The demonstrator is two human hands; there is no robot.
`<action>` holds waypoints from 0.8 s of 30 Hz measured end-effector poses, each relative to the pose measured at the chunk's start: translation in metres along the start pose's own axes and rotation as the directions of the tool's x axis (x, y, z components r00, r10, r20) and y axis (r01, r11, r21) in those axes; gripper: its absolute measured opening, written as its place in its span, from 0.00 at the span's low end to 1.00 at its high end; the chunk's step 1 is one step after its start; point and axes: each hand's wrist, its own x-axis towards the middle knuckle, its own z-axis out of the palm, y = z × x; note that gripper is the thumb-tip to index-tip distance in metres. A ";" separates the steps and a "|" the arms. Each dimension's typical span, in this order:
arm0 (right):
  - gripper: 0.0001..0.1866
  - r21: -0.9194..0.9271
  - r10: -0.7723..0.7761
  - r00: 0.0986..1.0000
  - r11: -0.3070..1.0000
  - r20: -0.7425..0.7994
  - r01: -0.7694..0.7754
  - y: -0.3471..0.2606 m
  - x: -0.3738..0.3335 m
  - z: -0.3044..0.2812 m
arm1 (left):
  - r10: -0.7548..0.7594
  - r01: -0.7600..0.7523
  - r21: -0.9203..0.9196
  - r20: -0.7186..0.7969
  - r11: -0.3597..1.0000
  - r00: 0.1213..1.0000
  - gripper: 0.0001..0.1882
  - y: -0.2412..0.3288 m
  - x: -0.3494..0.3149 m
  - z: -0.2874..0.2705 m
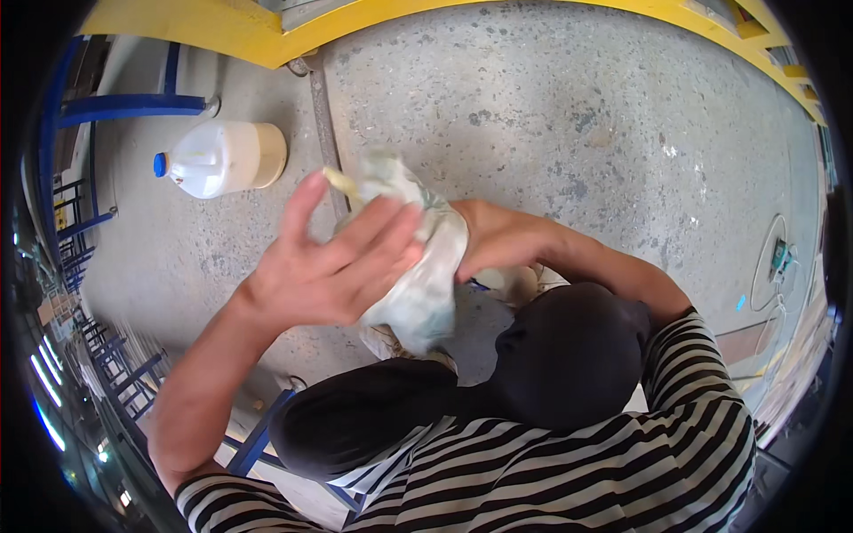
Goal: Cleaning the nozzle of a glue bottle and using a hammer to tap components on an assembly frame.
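A crumpled whitish cloth (pixel 418 293) with faint greenish patches hangs in front of me above the floor, a little blurred. My right hand (pixel 489 235) grips its right side, the thumb lying along it and the other fingers hidden behind. Over the cloth's left side, my left hand (pixel 333 258) has its fingers stretched out and the thumb apart. The fingertips overlap the cloth; whether they touch it I cannot tell. Beside the left thumb sticks out a small pale yellow strip (pixel 340 182), which may be part of the cloth.
A clear plastic jug (pixel 204 160) with a blue cap lies on its side at the left. A yellow frame (pixel 382 22) crosses the far edge, with blue metal legs (pixel 133 107) at far left. A small teal device (pixel 782 258) with a cord lies at right.
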 end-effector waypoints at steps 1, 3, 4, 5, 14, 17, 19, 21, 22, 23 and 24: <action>0.35 -0.001 -0.120 0.992 0.993 -0.038 0.120 0.003 0.001 -0.001 | 0.008 -0.008 -0.009 -0.006 1.000 1.000 0.16 0.004 -0.007 -0.006; 0.33 0.106 -0.042 0.999 0.993 -0.033 0.045 0.009 0.003 -0.010 | -0.188 0.194 -0.046 0.110 0.980 0.976 0.15 0.007 -0.023 -0.018; 0.32 0.066 -0.008 0.995 0.998 -0.098 0.014 0.001 -0.001 -0.009 | -0.334 0.340 -0.102 0.071 0.935 0.940 0.18 0.005 -0.029 -0.018; 0.32 0.027 0.023 0.987 0.999 -0.162 -0.019 -0.005 -0.004 -0.008 | -0.475 0.475 -0.161 0.039 0.865 0.879 0.20 0.002 -0.034 -0.019; 0.27 0.127 -0.048 0.956 0.988 -0.288 0.088 -0.002 -0.001 -0.003 | -0.962 0.826 -0.530 0.068 0.191 0.266 0.22 0.011 -0.081 -0.005; 0.28 0.063 -0.074 0.945 0.993 -0.318 0.099 -0.001 0.000 -0.001 | -0.956 0.753 -0.645 0.282 -0.131 0.075 0.23 0.010 -0.087 0.008; 0.29 0.059 -0.078 0.937 0.993 -0.339 0.105 0.001 0.000 -0.002 | -0.926 0.768 -0.606 0.375 -0.207 0.046 0.23 0.010 -0.087 0.013; 0.28 0.255 -0.068 0.964 0.957 -0.258 0.136 0.002 -0.002 -0.005 | -0.830 0.743 -0.535 0.556 -0.402 -0.049 0.19 0.009 -0.079 0.016; 0.28 0.253 -0.067 0.963 0.958 -0.260 0.135 0.006 -0.001 -0.006 | -0.830 0.741 -0.537 0.556 -0.402 -0.047 0.19 0.008 -0.073 0.017; 0.29 0.292 -0.089 0.970 0.944 -0.226 0.155 0.011 0.001 -0.008 | -0.766 0.704 -0.523 0.642 -0.480 -0.045 0.18 0.007 -0.068 0.018; 0.31 0.331 -0.113 0.975 0.928 -0.192 0.173 0.014 0.002 -0.009 | -0.693 0.666 -0.500 0.720 -0.554 -0.037 0.17 0.005 -0.063 0.019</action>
